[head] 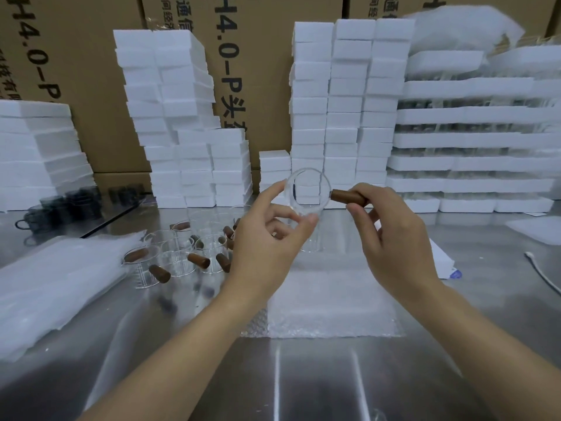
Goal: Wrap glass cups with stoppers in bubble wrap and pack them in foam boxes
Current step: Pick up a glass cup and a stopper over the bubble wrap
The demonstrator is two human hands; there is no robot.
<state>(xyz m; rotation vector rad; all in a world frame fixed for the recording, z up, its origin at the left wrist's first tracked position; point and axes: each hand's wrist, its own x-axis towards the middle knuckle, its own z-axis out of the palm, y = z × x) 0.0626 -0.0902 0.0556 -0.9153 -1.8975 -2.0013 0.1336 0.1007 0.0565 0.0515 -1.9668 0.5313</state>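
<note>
1. Holding a clear glass cup (308, 206) up in the air over the shiny metal table (334, 378), the person uses both hands.
2. The left hand (267, 238) pinches the round rim of the cup between its thumb and fingers.
3. The right hand (394, 238) has its fingers curled round the brown wooden handle (347, 197), which sticks out from the right side of the cup.
4. The cup is tipped, so its open mouth faces the camera.
5. A sheet of bubble wrap (328, 305) lies flat on the table, right under the hands.
6. More glass cups with brown handles (179, 256) stand close together on the table, to the left of the left hand.
7. A pile of thin white sheets (54, 284) lies at the left side of the table.
8. White foam boxes (346, 101) sit in tall stacks at the back.
9. Big brown cardboard boxes (261, 71) stand behind the stacks.
10. Some dark cups (60, 205) sit far off on the left.
11. A white cord (543, 275) lies near the right edge of the table.
</note>
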